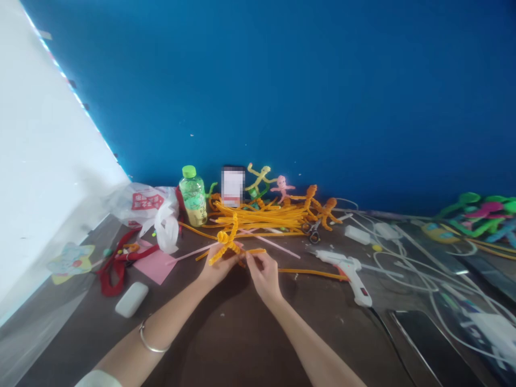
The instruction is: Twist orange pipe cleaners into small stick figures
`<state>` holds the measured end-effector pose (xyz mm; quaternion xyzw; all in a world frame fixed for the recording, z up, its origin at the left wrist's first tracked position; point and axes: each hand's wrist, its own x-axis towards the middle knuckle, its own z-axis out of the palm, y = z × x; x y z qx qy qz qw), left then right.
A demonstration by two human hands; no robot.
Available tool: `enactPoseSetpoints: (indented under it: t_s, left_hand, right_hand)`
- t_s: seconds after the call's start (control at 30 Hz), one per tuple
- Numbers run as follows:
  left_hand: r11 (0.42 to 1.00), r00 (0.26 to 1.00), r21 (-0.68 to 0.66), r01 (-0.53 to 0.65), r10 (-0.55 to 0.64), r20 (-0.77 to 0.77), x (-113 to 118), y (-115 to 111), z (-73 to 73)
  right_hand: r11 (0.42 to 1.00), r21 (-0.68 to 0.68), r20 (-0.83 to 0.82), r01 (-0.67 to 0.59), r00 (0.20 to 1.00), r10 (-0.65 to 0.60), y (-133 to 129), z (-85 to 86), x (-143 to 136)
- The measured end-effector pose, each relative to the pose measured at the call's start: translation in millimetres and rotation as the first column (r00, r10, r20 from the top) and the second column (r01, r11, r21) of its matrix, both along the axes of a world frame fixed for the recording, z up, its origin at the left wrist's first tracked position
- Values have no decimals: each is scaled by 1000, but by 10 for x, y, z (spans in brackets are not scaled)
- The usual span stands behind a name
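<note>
An orange pipe-cleaner figure (228, 241) with a round coiled head and a raised arm is held in my left hand (217, 269), whose fingers are closed around its lower body. Close beside it on the right, my right hand (264, 274) pinches an orange pipe-cleaner strand (256, 251) that sticks out above the fingers. The two hands nearly meet at the figure's lower end. Just behind them lies a pile of orange pipe cleaners (262, 219). Another orange stem (310, 273) lies on the table to the right of my right hand.
A glue gun (349, 271), scissors (313, 232), phone (437, 344) and tangled white cables (411, 269) are at right. A bottle (193, 199), plastic bag (143, 204), pink paper (155, 264) and white case (132, 299) are at left. Finished figures (282, 187) stand behind the pile.
</note>
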<state>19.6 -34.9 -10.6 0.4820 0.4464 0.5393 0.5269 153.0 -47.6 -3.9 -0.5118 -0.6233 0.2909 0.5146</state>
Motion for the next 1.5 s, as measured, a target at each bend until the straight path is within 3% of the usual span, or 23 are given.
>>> enactPoseSetpoints:
  t_s: [0.13,0.4,0.67,0.87,1.1,1.3,1.5]
  left_hand:
    - [1000,999,-10,6,-5,40,10,3,4]
    - [1000,999,3,-15,16,-33,3,-7,72]
    - [998,999,-54,-11,13,38,8,-6,149]
    - [998,994,-9,63,-62,91,8,-8,109]
    - [995,994,-30,92,-90,65,-9,-2,137]
    - [998,994,-30,58,-55,90,7,-13,145]
    - [1000,1000,6,21,-21,5,20,-16,81]
  right_hand:
    - [1000,-9,1,-15,1000,15,8,-26,6]
    - [999,-47,-4,-19,1000,19,10,-15,7]
    - [997,-67,-18,-31,999,30,13,-9,-8]
    - [977,-172,-141,-129,984,105,39,-34,18]
    - [979,-176,-157,-105,985,78,65,-18,31]
    - [978,-179,-151,-103,986,76,61,-26,35]
    - [979,-180,-138,-96,988,71,61,-44,38]
